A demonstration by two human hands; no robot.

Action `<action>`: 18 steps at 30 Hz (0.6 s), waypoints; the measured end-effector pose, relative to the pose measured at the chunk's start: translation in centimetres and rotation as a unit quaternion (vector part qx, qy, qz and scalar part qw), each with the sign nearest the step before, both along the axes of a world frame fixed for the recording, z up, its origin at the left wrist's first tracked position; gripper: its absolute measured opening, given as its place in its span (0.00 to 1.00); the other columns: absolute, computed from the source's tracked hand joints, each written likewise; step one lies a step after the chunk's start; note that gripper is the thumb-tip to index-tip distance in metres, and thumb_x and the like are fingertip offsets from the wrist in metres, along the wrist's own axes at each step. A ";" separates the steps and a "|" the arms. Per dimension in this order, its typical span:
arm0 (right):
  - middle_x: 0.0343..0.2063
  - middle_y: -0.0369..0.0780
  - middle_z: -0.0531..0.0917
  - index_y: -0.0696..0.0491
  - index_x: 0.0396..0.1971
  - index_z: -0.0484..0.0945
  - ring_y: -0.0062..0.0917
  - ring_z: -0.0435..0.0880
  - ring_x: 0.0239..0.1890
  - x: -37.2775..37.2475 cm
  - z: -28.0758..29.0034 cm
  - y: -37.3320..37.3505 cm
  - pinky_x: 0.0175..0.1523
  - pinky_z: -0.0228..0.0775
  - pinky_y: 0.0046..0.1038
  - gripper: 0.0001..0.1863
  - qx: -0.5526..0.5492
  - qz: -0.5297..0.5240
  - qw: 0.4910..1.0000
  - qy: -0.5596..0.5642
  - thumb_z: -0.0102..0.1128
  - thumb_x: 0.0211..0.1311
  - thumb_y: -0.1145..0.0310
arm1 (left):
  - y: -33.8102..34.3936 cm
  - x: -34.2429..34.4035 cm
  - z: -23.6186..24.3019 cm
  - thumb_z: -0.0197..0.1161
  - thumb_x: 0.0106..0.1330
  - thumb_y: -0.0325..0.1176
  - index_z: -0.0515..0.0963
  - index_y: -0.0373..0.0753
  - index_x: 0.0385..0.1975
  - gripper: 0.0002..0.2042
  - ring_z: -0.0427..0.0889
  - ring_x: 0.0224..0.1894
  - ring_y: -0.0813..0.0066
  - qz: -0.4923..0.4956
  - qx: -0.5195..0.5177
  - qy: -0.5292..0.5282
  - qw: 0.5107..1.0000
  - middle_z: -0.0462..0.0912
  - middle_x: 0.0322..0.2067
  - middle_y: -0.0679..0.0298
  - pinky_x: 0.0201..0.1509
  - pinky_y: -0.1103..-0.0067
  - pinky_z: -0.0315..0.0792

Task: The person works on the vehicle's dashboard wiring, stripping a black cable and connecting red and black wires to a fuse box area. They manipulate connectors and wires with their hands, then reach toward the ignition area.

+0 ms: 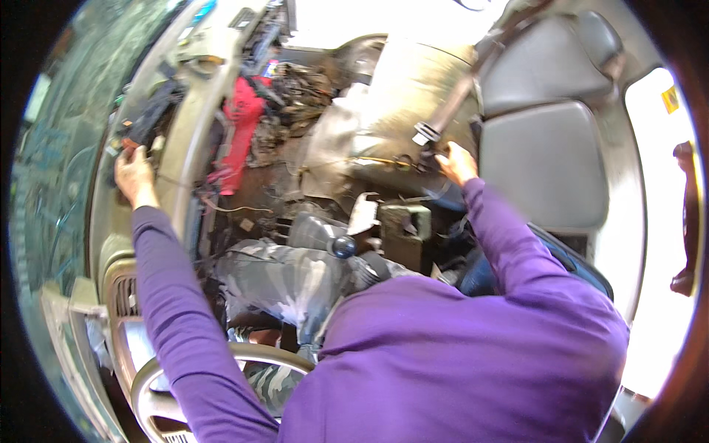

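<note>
My left hand reaches onto the dashboard, its fingers drawn together at a small reddish-orange item. Beside those fingertips lies a dark bundle. Out on the passenger side, my right hand is at the back of the seat cushion, next to a dark piece that may be a buckle. Its fingers are partly hidden and slightly blurred. A seat belt with a metal tongue hangs just above this hand.
A gear lever knob stands in the middle, beside a greenish box. The steering wheel is below my left arm. Red cloth and a dark heap of debris fill the footwell. Grey seat backs rise at right.
</note>
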State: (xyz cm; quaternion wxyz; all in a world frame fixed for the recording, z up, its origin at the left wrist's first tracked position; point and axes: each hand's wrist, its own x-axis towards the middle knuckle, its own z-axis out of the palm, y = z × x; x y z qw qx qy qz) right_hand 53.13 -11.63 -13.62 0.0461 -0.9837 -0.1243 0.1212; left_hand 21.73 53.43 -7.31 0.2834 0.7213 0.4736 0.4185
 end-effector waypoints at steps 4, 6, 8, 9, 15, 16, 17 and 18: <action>0.61 0.52 0.75 0.56 0.59 0.74 0.47 0.79 0.58 -1.5 -0.2 1.2 0.60 0.75 0.43 0.27 0.080 0.173 0.976 -0.103 0.63 0.65 0.57 | -5.9 1.9 5.2 0.71 0.59 0.38 0.87 0.33 0.40 0.15 0.87 0.45 0.61 0.013 -0.089 0.056 0.994 0.89 0.40 0.54 0.53 0.68 0.77; 0.63 0.54 0.72 0.54 0.55 0.76 0.50 0.78 0.58 -2.5 -0.1 3.4 0.60 0.75 0.43 0.25 0.111 0.248 0.962 -0.042 0.70 0.59 0.63 | -3.2 1.6 2.2 0.70 0.59 0.39 0.87 0.33 0.39 0.15 0.88 0.42 0.59 0.035 0.046 0.011 0.998 0.89 0.38 0.51 0.53 0.69 0.77; 0.59 0.55 0.73 0.55 0.53 0.76 0.50 0.78 0.57 -4.0 -0.3 4.9 0.58 0.76 0.43 0.28 0.018 0.297 0.954 -0.031 0.75 0.54 0.61 | -1.9 2.3 0.1 0.70 0.61 0.38 0.86 0.32 0.41 0.15 0.88 0.39 0.61 0.022 -0.076 -0.102 0.992 0.89 0.37 0.51 0.48 0.70 0.79; 0.57 0.54 0.74 0.56 0.51 0.76 0.50 0.78 0.57 -5.1 1.1 6.6 0.58 0.76 0.44 0.29 -0.027 0.269 0.963 -0.003 0.76 0.52 0.60 | -2.6 2.2 1.2 0.69 0.62 0.37 0.85 0.31 0.42 0.16 0.88 0.38 0.63 0.014 -0.130 -0.123 0.984 0.89 0.36 0.52 0.47 0.71 0.80; 0.56 0.52 0.74 0.56 0.45 0.80 0.47 0.76 0.58 -6.1 -0.9 6.6 0.57 0.76 0.44 0.24 -0.051 0.236 0.968 -0.066 0.76 0.50 0.61 | -3.1 2.7 1.2 0.70 0.62 0.39 0.84 0.32 0.44 0.17 0.89 0.42 0.59 0.063 -0.071 -0.090 0.991 0.90 0.38 0.52 0.50 0.70 0.79; 0.55 0.51 0.74 0.56 0.44 0.81 0.47 0.75 0.57 -6.0 -1.0 6.3 0.57 0.76 0.44 0.22 -0.054 0.242 0.967 -0.063 0.76 0.50 0.62 | -3.2 2.7 1.3 0.70 0.62 0.39 0.84 0.33 0.44 0.17 0.89 0.42 0.59 0.062 -0.076 -0.092 0.991 0.90 0.38 0.52 0.50 0.70 0.79; 0.54 0.51 0.74 0.56 0.42 0.82 0.47 0.75 0.57 -6.0 -1.1 6.3 0.57 0.76 0.44 0.20 -0.055 0.254 0.964 -0.059 0.75 0.51 0.63 | -1.8 2.5 0.1 0.70 0.61 0.38 0.84 0.33 0.44 0.16 0.89 0.41 0.59 0.067 -0.060 -0.098 0.991 0.89 0.38 0.51 0.50 0.70 0.79; 0.55 0.52 0.74 0.55 0.38 0.84 0.47 0.75 0.57 -6.2 -1.1 6.3 0.57 0.75 0.44 0.16 -0.048 0.252 0.964 -0.068 0.74 0.51 0.64 | -1.1 2.5 0.5 0.70 0.61 0.37 0.84 0.33 0.44 0.16 0.89 0.40 0.59 0.057 -0.081 -0.076 0.992 0.89 0.38 0.51 0.50 0.70 0.79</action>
